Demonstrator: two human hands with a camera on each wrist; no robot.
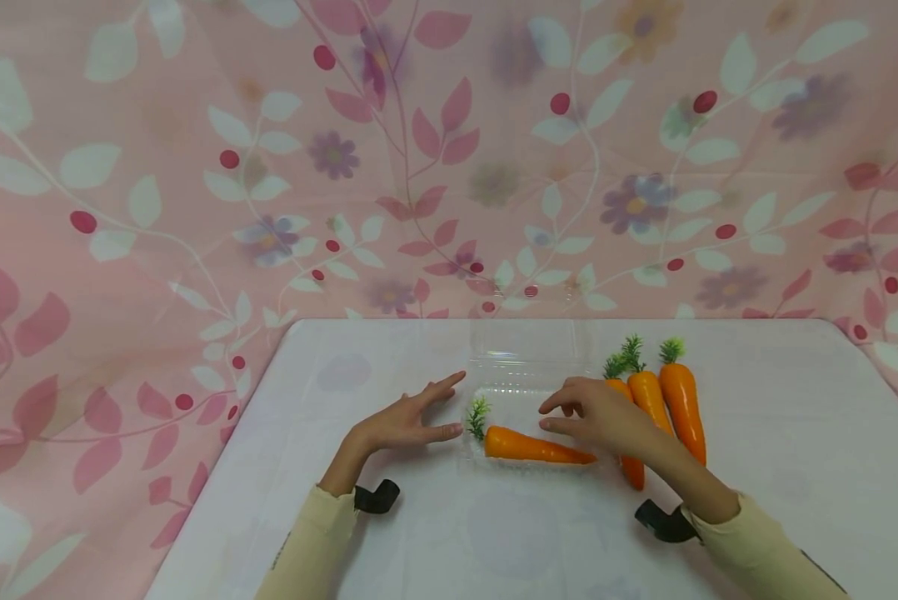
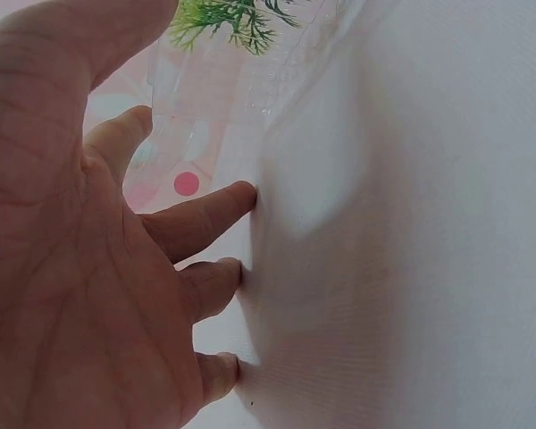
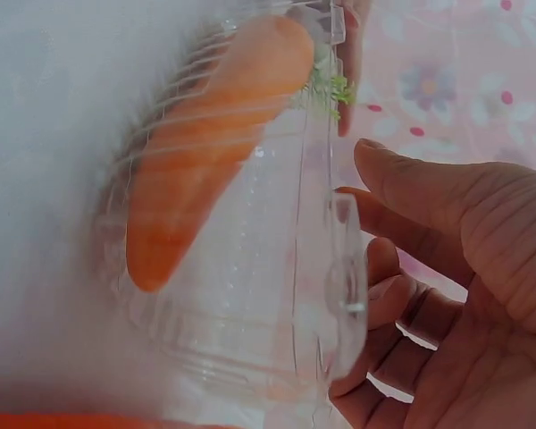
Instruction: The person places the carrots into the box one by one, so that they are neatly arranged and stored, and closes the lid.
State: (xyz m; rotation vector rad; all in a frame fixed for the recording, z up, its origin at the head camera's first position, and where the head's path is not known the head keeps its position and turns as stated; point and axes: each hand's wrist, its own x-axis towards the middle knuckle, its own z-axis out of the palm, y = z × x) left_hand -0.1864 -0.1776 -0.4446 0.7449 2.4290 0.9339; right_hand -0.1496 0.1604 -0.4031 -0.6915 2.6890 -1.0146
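Observation:
A clear plastic clamshell box (image 1: pixel 520 402) lies with its lid (image 1: pixel 527 342) folded back. An orange carrot (image 1: pixel 533 447) with a green leafy top (image 1: pixel 479 417) lies along the box's near side, leaves to the left. My left hand (image 1: pixel 407 421) is beside the left end, fingers spread and holding nothing; in the left wrist view, its fingertips (image 2: pixel 244 192) are down by the white tabletop. Over the right part of the box hovers my right hand (image 1: pixel 606 417), its fingers loosely bent and nothing between them. The right wrist view shows the carrot (image 3: pixel 214 147) through the box wall.
Three more carrots (image 1: pixel 685 400) lie side by side at the right of the box, partly behind my right hand and forearm. White cloth covers the table (image 1: pixel 419 542). A pink floral curtain (image 1: pixel 449 167) hangs behind its far edge.

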